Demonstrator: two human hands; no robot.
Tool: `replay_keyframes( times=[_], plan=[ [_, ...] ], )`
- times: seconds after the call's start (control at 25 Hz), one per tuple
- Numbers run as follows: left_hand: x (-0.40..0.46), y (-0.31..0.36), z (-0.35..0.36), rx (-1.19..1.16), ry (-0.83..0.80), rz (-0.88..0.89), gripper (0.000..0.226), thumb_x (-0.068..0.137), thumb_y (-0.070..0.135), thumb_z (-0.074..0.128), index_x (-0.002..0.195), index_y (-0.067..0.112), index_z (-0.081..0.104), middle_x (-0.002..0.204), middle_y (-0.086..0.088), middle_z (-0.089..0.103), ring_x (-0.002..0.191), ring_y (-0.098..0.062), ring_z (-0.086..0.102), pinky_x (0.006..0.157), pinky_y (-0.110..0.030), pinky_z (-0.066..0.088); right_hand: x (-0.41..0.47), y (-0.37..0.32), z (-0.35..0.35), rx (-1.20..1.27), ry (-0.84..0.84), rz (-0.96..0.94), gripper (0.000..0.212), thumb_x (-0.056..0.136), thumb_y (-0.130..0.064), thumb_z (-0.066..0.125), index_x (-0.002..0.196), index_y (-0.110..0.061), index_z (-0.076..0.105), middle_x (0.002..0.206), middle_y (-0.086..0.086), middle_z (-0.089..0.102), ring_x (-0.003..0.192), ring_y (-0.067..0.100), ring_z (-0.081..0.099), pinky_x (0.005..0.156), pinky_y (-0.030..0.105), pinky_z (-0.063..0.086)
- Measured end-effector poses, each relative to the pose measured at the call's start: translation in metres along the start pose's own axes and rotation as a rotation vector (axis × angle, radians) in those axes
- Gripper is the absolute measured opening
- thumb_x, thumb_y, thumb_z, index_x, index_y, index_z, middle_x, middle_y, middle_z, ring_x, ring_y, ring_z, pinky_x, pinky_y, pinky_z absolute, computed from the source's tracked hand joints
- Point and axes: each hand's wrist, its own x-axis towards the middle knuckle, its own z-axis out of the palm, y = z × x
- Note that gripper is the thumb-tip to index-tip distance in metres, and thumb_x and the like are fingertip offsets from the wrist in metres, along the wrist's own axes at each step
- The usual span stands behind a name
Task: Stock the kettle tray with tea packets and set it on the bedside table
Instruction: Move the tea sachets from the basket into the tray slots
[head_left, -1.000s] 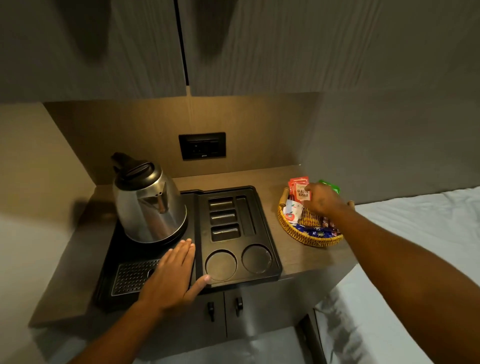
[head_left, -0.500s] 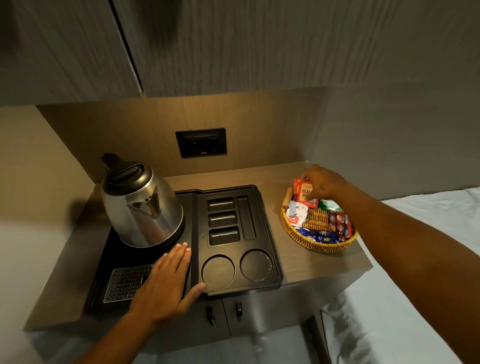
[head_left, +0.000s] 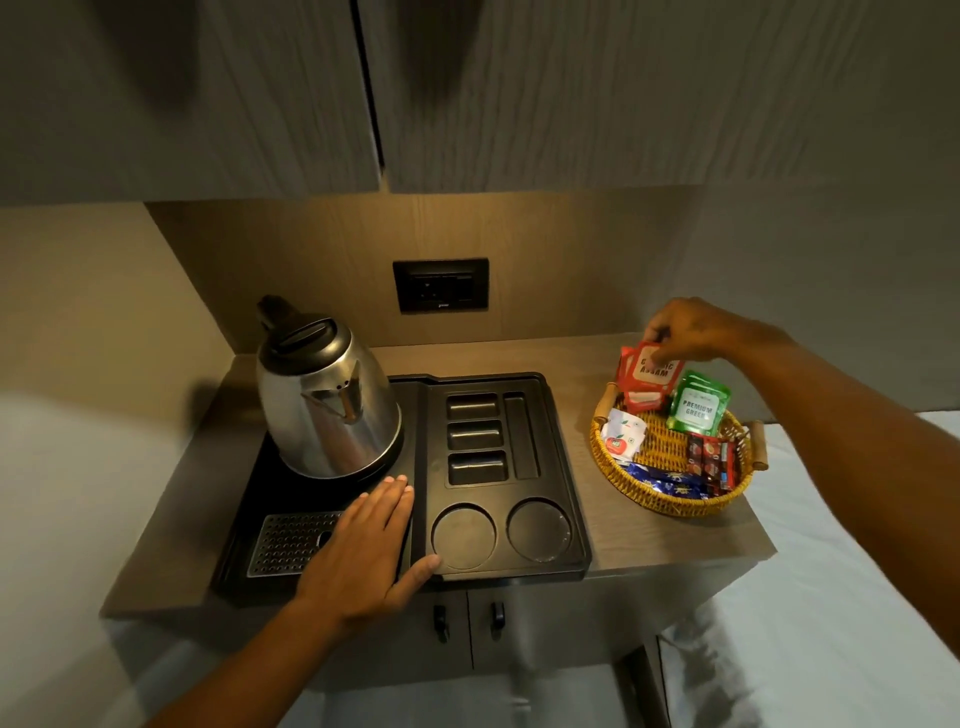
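A black kettle tray lies on the wooden bedside table, with a steel kettle on its left half. Its small slots and two round cup wells hold nothing. My left hand rests flat on the tray's front, fingers together. To the right stands a woven basket of packets. My right hand pinches the top of the red Assam tea packets, which stand at the basket's back edge. Green tea packets lean beside them.
White, blue and dark red sachets lie in the basket. A black wall socket sits behind the tray. Grey cabinets hang overhead. Two small cabinet handles are below the tabletop. White bedding lies to the right.
My right hand rose from the basket's middle to its back and closed on the red packets, uncovering the green ones. My left hand stayed on the tray.
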Motion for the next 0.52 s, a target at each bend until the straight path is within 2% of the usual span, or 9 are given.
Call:
replay_keyframes(
  times=[0.08, 0.24, 0.36, 0.52],
  plan=[
    [0.000, 0.002, -0.002, -0.006, -0.007, -0.006, 0.093, 0.085, 0.080, 0.012, 0.154, 0.018, 0.006, 0.164, -0.001, 0.003, 0.150, -0.014, -0.006, 0.122, -0.039, 0.003, 0.007, -0.031, -0.010, 0.044, 0.030, -0.075, 0.016, 0.077, -0.013, 0.074, 0.091, -0.016, 0.068, 0.090, 0.003, 0.067, 0.072, 0.005, 0.059, 0.056, 0.019, 0.041],
    [-0.001, 0.003, -0.005, -0.037, -0.031, -0.025, 0.095, 0.082, 0.082, 0.005, 0.154, 0.021, -0.002, 0.164, 0.001, -0.005, 0.149, -0.013, -0.011, 0.123, -0.039, 0.001, 0.032, -0.124, 0.026, 0.185, -0.072, -0.236, 0.017, 0.074, -0.014, 0.077, 0.087, -0.020, 0.068, 0.084, -0.005, 0.065, 0.076, 0.006, 0.060, 0.059, 0.021, 0.043],
    [-0.001, 0.004, -0.008, -0.068, -0.033, -0.033, 0.095, 0.081, 0.083, 0.006, 0.154, 0.022, -0.003, 0.164, 0.002, -0.005, 0.149, -0.013, -0.011, 0.124, -0.042, 0.004, 0.059, -0.168, 0.070, 0.219, -0.113, -0.239, 0.016, 0.075, -0.016, 0.076, 0.090, -0.017, 0.069, 0.092, -0.001, 0.068, 0.086, 0.010, 0.063, 0.069, 0.025, 0.050],
    [-0.002, 0.004, -0.008, -0.078, -0.020, -0.033, 0.092, 0.083, 0.081, 0.011, 0.154, 0.023, -0.002, 0.164, 0.002, -0.003, 0.149, -0.012, -0.010, 0.123, -0.040, 0.004, 0.085, -0.183, 0.103, 0.147, -0.124, -0.220, 0.014, 0.078, -0.019, 0.075, 0.090, -0.018, 0.067, 0.101, 0.005, 0.069, 0.096, 0.018, 0.065, 0.081, 0.034, 0.054]
  ],
)
